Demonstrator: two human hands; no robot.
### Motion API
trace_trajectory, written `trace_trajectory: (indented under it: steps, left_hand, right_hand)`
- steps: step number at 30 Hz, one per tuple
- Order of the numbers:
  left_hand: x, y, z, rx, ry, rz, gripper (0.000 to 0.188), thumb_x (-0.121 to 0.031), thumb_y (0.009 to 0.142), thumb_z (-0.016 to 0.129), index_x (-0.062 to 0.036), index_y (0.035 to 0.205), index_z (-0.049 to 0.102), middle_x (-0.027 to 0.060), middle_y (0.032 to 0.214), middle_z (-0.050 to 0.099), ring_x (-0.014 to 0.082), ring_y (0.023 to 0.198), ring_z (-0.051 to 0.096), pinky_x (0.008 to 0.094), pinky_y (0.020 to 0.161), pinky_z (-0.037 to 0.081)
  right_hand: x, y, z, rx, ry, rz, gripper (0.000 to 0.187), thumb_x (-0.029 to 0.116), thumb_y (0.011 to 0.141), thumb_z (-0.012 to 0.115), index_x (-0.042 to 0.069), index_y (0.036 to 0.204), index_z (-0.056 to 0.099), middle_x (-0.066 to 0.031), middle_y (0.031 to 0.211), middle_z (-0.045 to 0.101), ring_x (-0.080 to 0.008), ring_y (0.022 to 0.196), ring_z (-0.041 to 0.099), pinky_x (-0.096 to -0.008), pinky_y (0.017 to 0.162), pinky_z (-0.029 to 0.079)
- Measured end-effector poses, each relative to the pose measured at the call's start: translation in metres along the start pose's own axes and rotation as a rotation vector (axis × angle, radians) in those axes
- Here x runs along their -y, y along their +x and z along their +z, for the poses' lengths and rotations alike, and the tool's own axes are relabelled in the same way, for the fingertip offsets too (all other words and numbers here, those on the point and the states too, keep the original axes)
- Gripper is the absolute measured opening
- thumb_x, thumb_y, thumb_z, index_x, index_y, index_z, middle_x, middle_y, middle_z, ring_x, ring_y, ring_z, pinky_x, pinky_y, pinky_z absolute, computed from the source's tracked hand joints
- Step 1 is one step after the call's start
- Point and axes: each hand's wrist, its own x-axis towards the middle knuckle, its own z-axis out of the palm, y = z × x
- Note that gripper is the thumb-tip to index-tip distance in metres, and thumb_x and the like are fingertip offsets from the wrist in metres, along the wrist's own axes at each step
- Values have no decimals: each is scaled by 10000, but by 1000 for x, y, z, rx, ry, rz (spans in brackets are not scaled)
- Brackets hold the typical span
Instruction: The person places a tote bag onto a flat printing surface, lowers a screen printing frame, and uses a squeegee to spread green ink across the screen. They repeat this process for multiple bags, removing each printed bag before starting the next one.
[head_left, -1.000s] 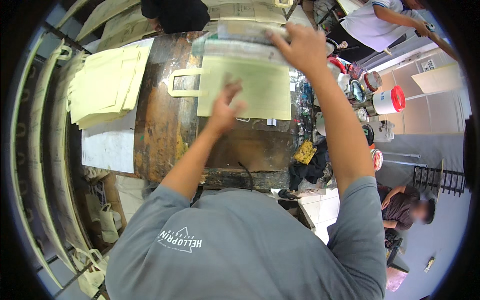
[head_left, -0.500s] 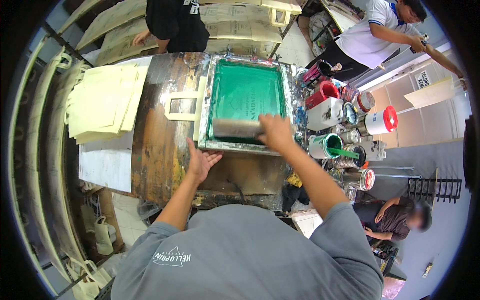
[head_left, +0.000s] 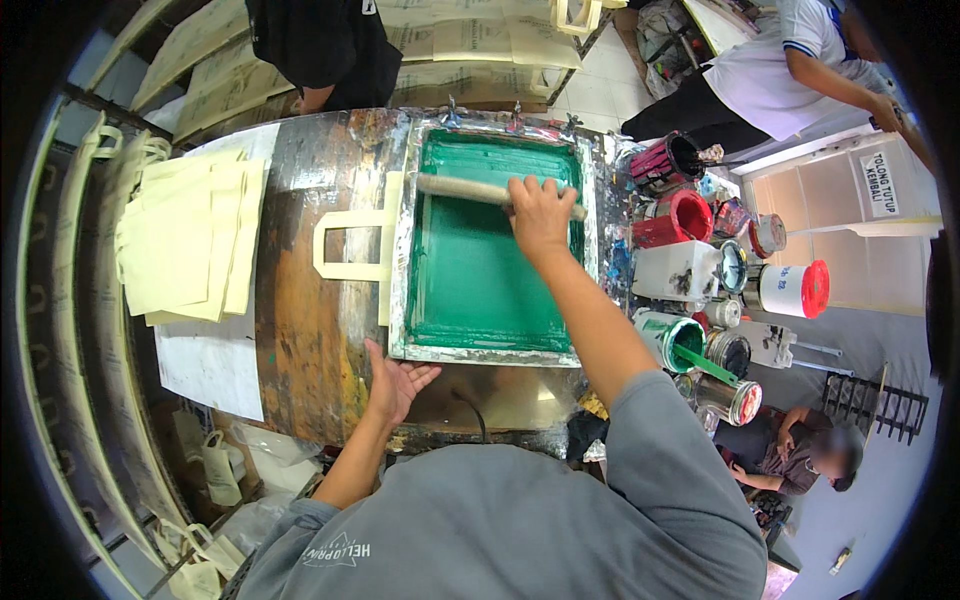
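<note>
Screen-printing position, with clock directions read from the centre of the rectangular, paint-smeared whitish screen frame (head_left: 490, 354). The right hand (head_left: 543, 215) has its grip closed around the long, grey-beige, bar-shaped squeegee (head_left: 462, 189), which lies crosswise toward 12 o'clock over the green-inked screen surface (head_left: 480, 280). At 7 o'clock, the left hand (head_left: 398, 388) has its grip wide and empty, palm up, fingers just beside the frame's near edge; contact cannot be told. A pale yellow fabric bag (head_left: 393, 215) lies under the frame, its edge and looped handle projecting at 9 o'clock. Farther out at 9 o'clock, a stack of pale yellow fabric bags (head_left: 190, 235) rests on the paint-stained wooden worktop (head_left: 310, 350).
</note>
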Motion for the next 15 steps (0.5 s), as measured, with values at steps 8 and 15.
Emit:
trace_trajectory:
  steps: [8, 15]
  left_hand:
    - [-21, 19, -32, -138, 332, -552, 1232, -974, 884, 184, 109, 1325, 571, 315, 1129, 721, 388, 995, 756, 436, 904, 632]
    - [-119, 85, 61, -114, 1461, 597, 539, -520, 1039, 631, 2, 934, 712, 147, 684, 651, 295, 631, 638, 408, 581, 495]
  right_hand:
    - [-48, 76, -18, 209, 82, 32, 569, 310, 797, 881, 200, 1276, 594, -20, 1228, 675, -268, 1185, 623, -529, 924, 439]
    - [-44, 90, 32, 104, -33, -10, 587, 276, 763, 887, 202, 1271, 603, -17, 1192, 672, -261, 1147, 634, -504, 906, 477]
